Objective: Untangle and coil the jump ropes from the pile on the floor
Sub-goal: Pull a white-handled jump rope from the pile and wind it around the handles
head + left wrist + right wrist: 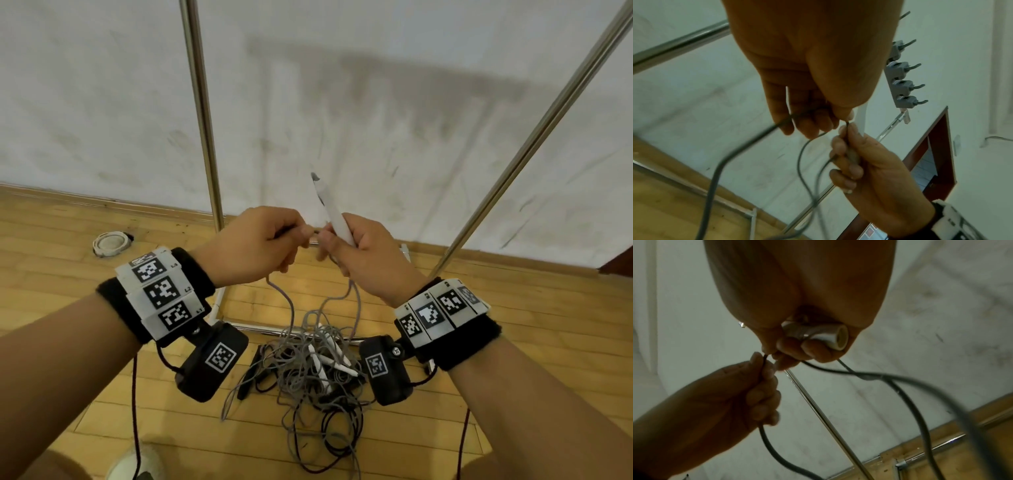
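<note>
A tangled pile of grey and dark jump ropes [318,373] with white handles lies on the wooden floor below my hands. My right hand [356,253] grips a white handle [334,212] that points up and away, its butt end [838,337] showing in the right wrist view; thumb and forefinger also pinch the grey cord. My left hand [263,246] pinches the same grey cord [846,128] close beside it, fingers curled. Two cord strands [291,308] hang from the hands down into the pile.
A metal rack frame stands ahead: an upright pole [202,113], a slanted pole [534,137] and a base bar [246,325] on the floor. A white wall is behind it. A round floor fitting [111,243] sits at the left. A shoe [137,462] shows at the bottom.
</note>
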Tool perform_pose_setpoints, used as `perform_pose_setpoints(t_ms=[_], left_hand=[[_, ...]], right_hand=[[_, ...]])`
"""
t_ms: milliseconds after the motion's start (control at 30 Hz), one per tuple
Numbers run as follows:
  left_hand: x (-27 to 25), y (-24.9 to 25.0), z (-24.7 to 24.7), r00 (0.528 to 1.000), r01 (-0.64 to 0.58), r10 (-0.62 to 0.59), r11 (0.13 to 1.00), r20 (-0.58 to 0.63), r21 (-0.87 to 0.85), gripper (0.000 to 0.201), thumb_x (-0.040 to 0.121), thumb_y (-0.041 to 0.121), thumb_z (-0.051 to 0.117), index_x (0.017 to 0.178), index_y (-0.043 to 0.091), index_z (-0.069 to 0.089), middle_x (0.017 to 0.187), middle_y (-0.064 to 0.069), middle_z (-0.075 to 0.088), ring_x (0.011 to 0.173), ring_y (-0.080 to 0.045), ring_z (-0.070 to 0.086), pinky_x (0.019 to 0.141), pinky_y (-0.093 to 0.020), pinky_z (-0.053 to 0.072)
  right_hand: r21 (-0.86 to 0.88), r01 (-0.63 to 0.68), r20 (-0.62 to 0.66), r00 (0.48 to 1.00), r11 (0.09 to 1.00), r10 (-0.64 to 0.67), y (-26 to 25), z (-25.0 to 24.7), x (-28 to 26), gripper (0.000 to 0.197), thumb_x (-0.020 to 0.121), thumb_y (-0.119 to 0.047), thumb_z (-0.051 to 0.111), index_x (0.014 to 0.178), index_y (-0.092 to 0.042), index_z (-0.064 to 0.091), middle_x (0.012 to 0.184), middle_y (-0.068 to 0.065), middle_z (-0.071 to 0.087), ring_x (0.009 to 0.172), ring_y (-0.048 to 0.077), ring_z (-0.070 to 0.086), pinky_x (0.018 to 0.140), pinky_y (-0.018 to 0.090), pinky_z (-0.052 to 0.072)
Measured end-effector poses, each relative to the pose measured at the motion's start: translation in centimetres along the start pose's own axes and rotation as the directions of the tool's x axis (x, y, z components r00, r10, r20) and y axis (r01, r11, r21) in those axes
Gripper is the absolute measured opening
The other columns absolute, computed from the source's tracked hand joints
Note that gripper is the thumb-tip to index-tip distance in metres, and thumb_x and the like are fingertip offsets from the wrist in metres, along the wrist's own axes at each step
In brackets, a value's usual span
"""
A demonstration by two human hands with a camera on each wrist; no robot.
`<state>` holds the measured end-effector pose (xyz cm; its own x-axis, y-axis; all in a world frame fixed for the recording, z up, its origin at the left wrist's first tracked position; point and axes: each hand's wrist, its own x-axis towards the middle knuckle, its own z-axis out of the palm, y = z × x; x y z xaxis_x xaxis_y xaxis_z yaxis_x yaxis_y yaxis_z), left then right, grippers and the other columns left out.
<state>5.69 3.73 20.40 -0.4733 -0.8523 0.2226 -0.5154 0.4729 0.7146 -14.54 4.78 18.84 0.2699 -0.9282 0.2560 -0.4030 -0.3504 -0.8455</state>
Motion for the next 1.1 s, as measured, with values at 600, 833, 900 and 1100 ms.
perform_pose_setpoints(t_ms=[600, 833, 900, 1100], left_hand=[[-4.3, -9.4, 0.2, 0.849, 0.262, -0.351, 0.929, 0.395, 0.262, 0.032, 0.105, 0.032, 0.036, 0.083, 0.027, 0.059, 0.086, 0.003, 0.064, 0.083, -0.013, 0.059, 0.083, -0.033, 0.05], [-3.2, -7.5, -0.6, 0.936, 0.201, -0.277, 0.926, 0.217, 0.319, 0.03, 0.102, 0.041, 0.041, 0.089, 0.034, 0.068, 0.065, 0.004, 0.055, 0.055, -0.003, 0.05, 0.057, -0.023, 0.038], [-2.6, -6.1, -0.5, 0.954, 0.162, -0.231, 0.934, 0.193, 0.318, 0.03, 0.102, 0.041, 0.042, 0.093, 0.032, 0.069, 0.064, 0.004, 0.057, 0.059, -0.007, 0.054, 0.056, -0.02, 0.039], [-1.0, -1.9, -0.2, 0.99, -0.017, -0.013, 0.978, 0.141, 0.209, 0.029, 0.101, 0.035, 0.047, 0.089, 0.022, 0.069, 0.053, 0.013, 0.054, 0.049, 0.001, 0.048, 0.052, -0.012, 0.037]], right_hand=[[-0.042, -0.065, -0.296, 0.954, 0.997, 0.05, 1.2, -5.0, 1.1, 0.02, 0.095, -0.025, 0.061, 0.08, -0.012, 0.063, 0.062, -0.005, 0.054, 0.057, 0.012, 0.046, 0.059, 0.032, 0.039], [-0.26, -0.194, -0.207, 0.968, 0.946, 0.142, 2.9, -4.4, 0.6, 0.016, 0.083, -0.021, 0.073, 0.086, -0.036, 0.068, 0.1, -0.011, 0.067, 0.088, 0.0, 0.061, 0.068, 0.013, 0.045], [-0.265, -0.188, -0.165, 0.975, 0.946, 0.147, 2.8, -3.4, 0.4, 0.013, 0.082, -0.025, 0.075, 0.088, -0.035, 0.069, 0.095, -0.015, 0.066, 0.081, -0.003, 0.061, 0.066, 0.014, 0.042], [-0.16, -0.002, 0.047, 0.999, 0.987, 0.01, 1.1, 0.8, -0.3, 0.018, 0.088, -0.035, 0.069, 0.103, -0.043, 0.065, 0.098, -0.012, 0.063, 0.078, 0.003, 0.06, 0.068, 0.023, 0.05]])
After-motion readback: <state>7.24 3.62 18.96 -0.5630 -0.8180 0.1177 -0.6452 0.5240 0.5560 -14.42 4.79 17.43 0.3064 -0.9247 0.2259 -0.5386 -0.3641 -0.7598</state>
